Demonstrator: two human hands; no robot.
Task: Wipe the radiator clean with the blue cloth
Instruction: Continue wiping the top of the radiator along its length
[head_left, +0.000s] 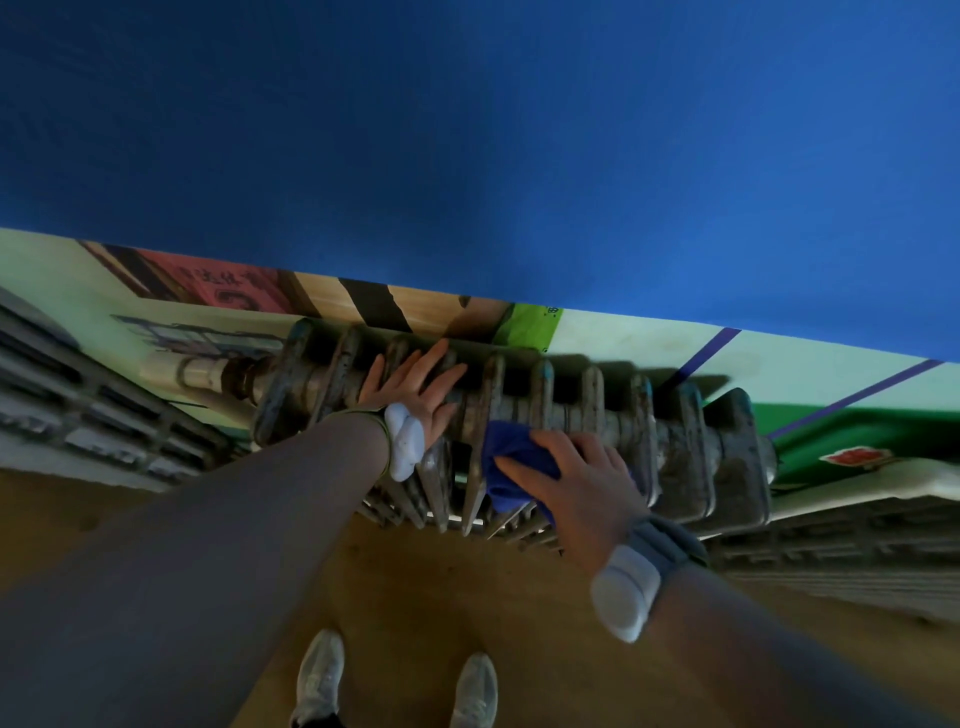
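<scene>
The left hand (415, 384) rests flat, fingers spread, on the cast-iron radiator (691, 447) as a brace, while the right hand (576, 483) presses the blue cloth (511, 452) against its near middle fins, fingers curled over it

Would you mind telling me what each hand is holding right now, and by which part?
The right hand grips the bunched blue cloth by its right side, against the radiator. The left hand holds nothing; it rests flat on the radiator's top.

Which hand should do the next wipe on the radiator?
The right hand. It is pressing the blue cloth on the radiator, while the left hand lies flat on top, empty.
</scene>
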